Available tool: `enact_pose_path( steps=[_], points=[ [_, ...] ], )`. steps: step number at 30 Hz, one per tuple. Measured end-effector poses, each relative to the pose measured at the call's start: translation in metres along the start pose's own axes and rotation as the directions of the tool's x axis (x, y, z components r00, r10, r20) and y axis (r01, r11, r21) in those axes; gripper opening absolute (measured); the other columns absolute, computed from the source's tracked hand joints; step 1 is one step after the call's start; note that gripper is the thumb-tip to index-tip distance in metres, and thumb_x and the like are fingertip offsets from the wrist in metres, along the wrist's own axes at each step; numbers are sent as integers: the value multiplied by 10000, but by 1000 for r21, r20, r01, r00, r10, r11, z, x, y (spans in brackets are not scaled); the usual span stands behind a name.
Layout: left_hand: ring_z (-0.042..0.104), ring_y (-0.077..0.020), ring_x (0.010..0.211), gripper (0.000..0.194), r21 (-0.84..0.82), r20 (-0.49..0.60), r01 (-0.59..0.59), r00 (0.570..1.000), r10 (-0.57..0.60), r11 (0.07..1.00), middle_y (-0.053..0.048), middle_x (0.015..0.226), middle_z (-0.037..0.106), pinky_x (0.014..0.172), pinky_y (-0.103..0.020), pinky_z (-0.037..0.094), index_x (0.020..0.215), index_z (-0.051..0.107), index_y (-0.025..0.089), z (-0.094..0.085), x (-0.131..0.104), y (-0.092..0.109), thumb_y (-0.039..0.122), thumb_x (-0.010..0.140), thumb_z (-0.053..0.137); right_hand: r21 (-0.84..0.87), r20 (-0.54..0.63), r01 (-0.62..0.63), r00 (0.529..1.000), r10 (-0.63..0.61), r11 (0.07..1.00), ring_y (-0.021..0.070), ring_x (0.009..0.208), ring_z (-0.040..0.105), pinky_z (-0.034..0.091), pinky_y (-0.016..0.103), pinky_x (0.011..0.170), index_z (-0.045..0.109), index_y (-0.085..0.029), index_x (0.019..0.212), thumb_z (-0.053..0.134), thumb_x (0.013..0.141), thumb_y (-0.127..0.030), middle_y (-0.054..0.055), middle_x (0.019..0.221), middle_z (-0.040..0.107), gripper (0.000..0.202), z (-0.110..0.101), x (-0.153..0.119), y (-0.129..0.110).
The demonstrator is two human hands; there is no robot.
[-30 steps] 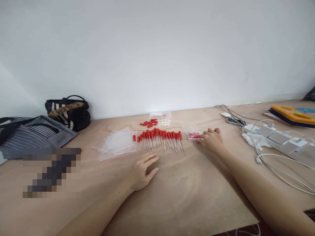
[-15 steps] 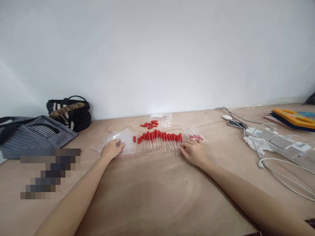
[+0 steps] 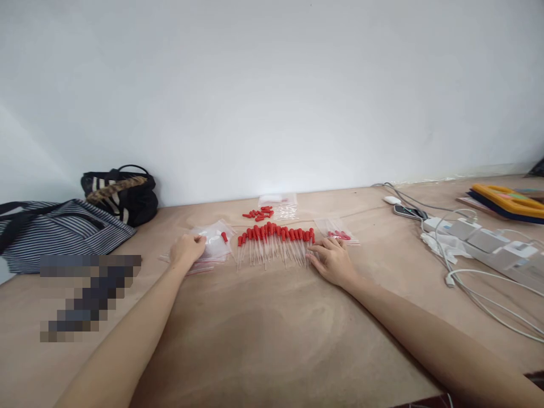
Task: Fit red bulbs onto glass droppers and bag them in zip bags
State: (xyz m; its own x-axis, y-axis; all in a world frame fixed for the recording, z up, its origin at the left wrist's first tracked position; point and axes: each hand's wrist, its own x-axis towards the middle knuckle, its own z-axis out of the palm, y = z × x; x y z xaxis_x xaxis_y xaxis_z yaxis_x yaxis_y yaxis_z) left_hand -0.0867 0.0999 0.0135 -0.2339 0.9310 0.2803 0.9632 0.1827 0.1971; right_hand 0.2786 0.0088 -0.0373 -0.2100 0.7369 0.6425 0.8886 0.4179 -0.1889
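Note:
My left hand [image 3: 187, 251] is closed at the left edge of the clear zip bags [image 3: 216, 242], its fingertips pinched on a bag. One red-capped dropper [image 3: 225, 237] lies at the right side of these bags. In the middle, a fan of several droppers with red bulbs [image 3: 272, 229] and thin clear stems spreads over the table. My right hand [image 3: 334, 262] rests at the fan's right end, fingers apart and touching the outer stems. Just beyond it is a clear bag [image 3: 339, 231] with several red pieces inside.
Behind the fan lie loose red bulbs [image 3: 260, 214] and a clear bag of thin stems [image 3: 285, 211]. A striped bag [image 3: 63, 232] and a black bag [image 3: 140, 198] stand left. Right are a power strip [image 3: 488, 249], white cables, a phone [image 3: 408, 212] and a yellow tray [image 3: 510, 201].
My left hand has moved slightly left, and its fingers have closed on a bag. The leftmost dropper now shows over the bags. My right hand has barely moved.

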Motion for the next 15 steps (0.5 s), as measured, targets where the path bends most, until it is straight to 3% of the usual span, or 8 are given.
enact_pose_path(
  steps=[7, 12, 14, 15],
  points=[
    [585, -293, 857, 349, 66, -144, -30, 989, 40, 997, -120, 933, 653, 694, -353, 415, 1001, 635, 188, -9, -17, 15, 340, 854, 357, 4, 27, 8, 1000, -8, 1000, 172, 802, 505, 253, 349, 790, 656, -235, 845, 479, 832, -355, 35, 824, 633, 214, 1, 0, 0],
    [569, -270, 877, 326, 73, -352, -96, 929, 116, 993, -89, 1052, 599, 712, -344, 411, 993, 604, 148, -38, -23, 18, 284, 882, 329, 24, 36, -10, 999, 9, 1000, 175, 818, 513, 247, 357, 812, 652, -229, 829, 462, 843, -362, 36, 814, 638, 233, -1, 1, 0],
    [574, -241, 845, 318, 14, -348, -136, 928, 132, 991, -71, 1001, 609, 713, -325, 415, 981, 600, 132, -53, -23, 17, 292, 879, 345, 26, 38, -12, 999, 11, 1000, 174, 820, 515, 247, 356, 816, 652, -225, 823, 467, 840, -361, 35, 811, 640, 230, 0, 1, 0],
    [583, -214, 783, 313, -69, -285, -173, 947, 147, 982, -60, 901, 627, 689, -303, 424, 965, 602, 120, -58, -24, 17, 302, 869, 366, 26, 38, -13, 999, 12, 1000, 174, 817, 516, 248, 356, 816, 652, -224, 820, 470, 839, -360, 35, 809, 640, 229, 0, 1, 0]
  ],
)
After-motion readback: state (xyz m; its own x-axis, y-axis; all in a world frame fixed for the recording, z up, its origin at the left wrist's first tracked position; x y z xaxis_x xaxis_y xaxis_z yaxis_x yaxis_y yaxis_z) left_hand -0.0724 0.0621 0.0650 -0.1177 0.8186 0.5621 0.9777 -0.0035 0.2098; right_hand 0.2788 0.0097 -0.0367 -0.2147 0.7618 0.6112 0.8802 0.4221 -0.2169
